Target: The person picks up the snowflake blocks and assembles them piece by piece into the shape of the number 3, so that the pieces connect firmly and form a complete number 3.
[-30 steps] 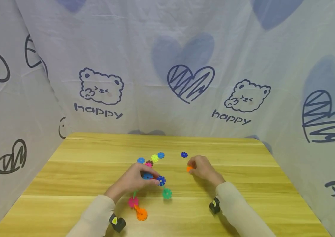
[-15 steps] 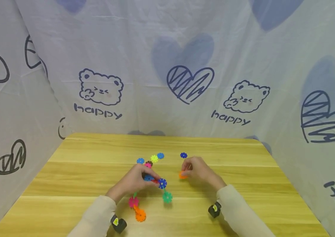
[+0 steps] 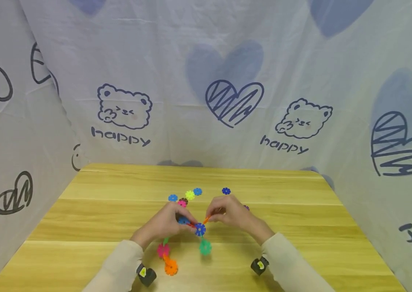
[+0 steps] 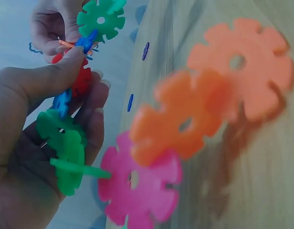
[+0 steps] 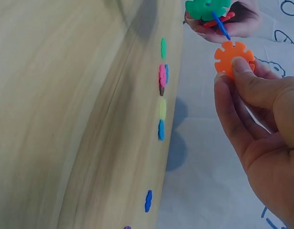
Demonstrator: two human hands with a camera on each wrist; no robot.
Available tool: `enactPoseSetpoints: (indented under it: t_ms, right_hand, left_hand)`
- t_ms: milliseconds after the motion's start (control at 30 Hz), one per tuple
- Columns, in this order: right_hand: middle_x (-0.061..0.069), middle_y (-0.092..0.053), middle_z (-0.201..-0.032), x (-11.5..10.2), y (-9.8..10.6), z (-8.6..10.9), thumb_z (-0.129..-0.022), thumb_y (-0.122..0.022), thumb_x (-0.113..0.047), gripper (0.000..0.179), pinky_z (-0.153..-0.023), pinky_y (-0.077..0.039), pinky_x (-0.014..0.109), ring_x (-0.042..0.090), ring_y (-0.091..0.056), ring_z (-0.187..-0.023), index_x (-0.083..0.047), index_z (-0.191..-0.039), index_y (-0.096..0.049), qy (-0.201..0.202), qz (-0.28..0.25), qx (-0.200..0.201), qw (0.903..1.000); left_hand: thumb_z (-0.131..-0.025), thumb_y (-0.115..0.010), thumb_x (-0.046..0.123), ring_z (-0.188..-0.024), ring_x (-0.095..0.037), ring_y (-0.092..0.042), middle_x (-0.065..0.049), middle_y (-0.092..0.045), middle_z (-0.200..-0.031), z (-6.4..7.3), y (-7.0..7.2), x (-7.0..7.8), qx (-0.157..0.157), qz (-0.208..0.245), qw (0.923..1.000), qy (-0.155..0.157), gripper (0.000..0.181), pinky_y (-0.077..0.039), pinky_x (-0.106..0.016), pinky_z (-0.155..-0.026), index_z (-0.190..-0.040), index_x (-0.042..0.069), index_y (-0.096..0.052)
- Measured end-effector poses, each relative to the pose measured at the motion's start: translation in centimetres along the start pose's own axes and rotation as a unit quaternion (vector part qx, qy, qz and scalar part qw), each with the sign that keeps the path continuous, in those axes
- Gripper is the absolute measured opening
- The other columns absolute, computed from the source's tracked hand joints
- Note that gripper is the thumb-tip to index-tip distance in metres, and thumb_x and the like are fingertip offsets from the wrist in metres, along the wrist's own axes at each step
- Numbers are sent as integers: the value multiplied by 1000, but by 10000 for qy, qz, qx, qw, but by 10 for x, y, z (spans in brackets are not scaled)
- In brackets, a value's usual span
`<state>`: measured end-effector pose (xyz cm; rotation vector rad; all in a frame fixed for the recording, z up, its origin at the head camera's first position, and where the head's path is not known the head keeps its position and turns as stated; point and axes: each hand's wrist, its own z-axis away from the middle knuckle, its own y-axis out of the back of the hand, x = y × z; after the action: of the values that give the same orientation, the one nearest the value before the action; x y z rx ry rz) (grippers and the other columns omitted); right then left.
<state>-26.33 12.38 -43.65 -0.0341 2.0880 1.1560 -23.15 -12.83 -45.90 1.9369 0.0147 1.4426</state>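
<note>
My left hand (image 3: 167, 221) grips a chain of notched plastic snowflake discs over the table. In the left wrist view, thumb and fingers close around its red disc (image 4: 81, 81), with a light blue disc (image 4: 62, 102) beside the palm. Green discs (image 4: 70, 143), a pink disc (image 4: 154, 176) and two orange discs (image 4: 261, 43) trail from there. At the other end are a dark blue disc (image 3: 200, 229) and a teal-green disc (image 3: 205, 247). My right hand (image 3: 229, 209) pinches a single orange disc (image 5: 227, 59) between thumb and fingers, its edge right at the dark blue disc.
Loose discs lie farther back on the wooden table (image 3: 282, 190): light blue (image 3: 173, 198), pink (image 3: 182, 203), yellow (image 3: 190, 195), dark blue (image 3: 226, 191) and purple (image 3: 246, 207). A printed cloth (image 3: 176, 81) hangs behind the table and along its sides.
My right hand has moved left and slightly nearer with the orange disc, bringing it up to the chain. The left hand stays nearly in place; the chain's hanging ends shift slightly. A purple disc now shows.
</note>
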Motion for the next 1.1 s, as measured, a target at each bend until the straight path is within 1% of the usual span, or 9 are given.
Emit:
enactPoseSetpoints:
  t_ms: [233, 300, 433, 533, 733, 833, 933, 1033, 1100]
  right_hand:
    - [9, -76, -89, 2, -7, -2, -87, -78, 0, 4, -72, -61, 19, 17, -71, -82, -4, -89, -79, 783, 209, -187, 9965]
    - [8, -76, -88, 3, -9, -2, -87, -78, 0, 4, -72, -60, 18, 16, -71, -81, -4, -88, -79, 914, 232, -192, 9954]
    - [8, -76, -87, 1, -11, -2, -87, -78, 2, 5, -74, -59, 16, 15, -72, -80, -3, -87, -79, 963, 238, -173, 9949]
    - [8, -76, -86, -1, -14, -1, -86, -78, 3, 6, -74, -59, 15, 14, -72, -79, -3, -86, -80, 959, 261, -107, 9950]
    - [7, -74, -80, 0, -20, 2, -83, -80, 4, 7, -67, -56, 12, 10, -69, -71, -3, -86, -80, 1024, 465, 311, 9932]
    - [6, -73, -76, 2, -24, 3, -81, -81, 6, 9, -63, -54, 11, 9, -66, -67, -2, -84, -79, 1248, 611, 536, 9888]
    - [5, -71, -74, 4, -28, 4, -80, -82, 8, 11, -63, -53, 9, 9, -65, -65, -2, -82, -79, 1568, 821, 701, 9817]
    - [4, -70, -73, 3, -31, 4, -78, -82, 9, 13, -64, -51, 6, 7, -65, -65, -3, -81, -79, 1834, 1104, 788, 9736]
    - [4, -70, -73, 3, -32, 4, -77, -83, 8, 13, -65, -51, 5, 7, -65, -65, -4, -80, -79, 1904, 1196, 808, 9710]
  left_hand:
    - [-85, -86, 15, -77, -9, -66, 4, -80, -92, -1, -1, 0, -213, -120, 9997, -69, 7, -54, -22, -68, -91, 19, -83]
    - [-85, -85, 15, -77, -9, -66, 4, -80, -91, -1, -2, 0, -229, -148, 9996, -90, 7, -54, -22, -69, -90, 20, -83]
    - [-86, -84, 13, -74, -8, -63, 4, -80, -89, -2, -2, -2, -227, -218, 9994, -172, 7, -53, -21, -67, -89, 19, -83]
    - [-86, -84, 11, -75, -7, -63, 5, -79, -89, -2, -3, -3, -205, -316, 9988, -306, 8, -54, -21, -69, -88, 19, -82]
    - [-87, -82, 8, -80, -7, -64, 5, -78, -89, -2, -3, -4, -99, -347, 9978, -550, 10, -56, -23, -76, -88, 18, -81]
    - [-87, -81, 6, -79, -6, -65, 4, -78, -88, -2, -4, -5, -44, -353, 9975, -618, 9, -57, -23, -76, -87, 15, -81]
    - [-86, -82, 4, -76, -6, -63, 3, -77, -85, -3, -5, -6, -9, -374, 9970, -675, 7, -57, -23, -73, -87, 10, -81]
    - [-85, -83, 4, -72, -5, -60, 3, -77, -83, -3, -7, -6, 1, -443, 9966, -689, 6, -55, -22, -69, -86, 10, -81]
    - [-85, -83, 4, -71, -4, -59, 4, -76, -83, -3, -7, -6, 6, -475, 9965, -686, 6, -54, -22, -66, -86, 10, -81]
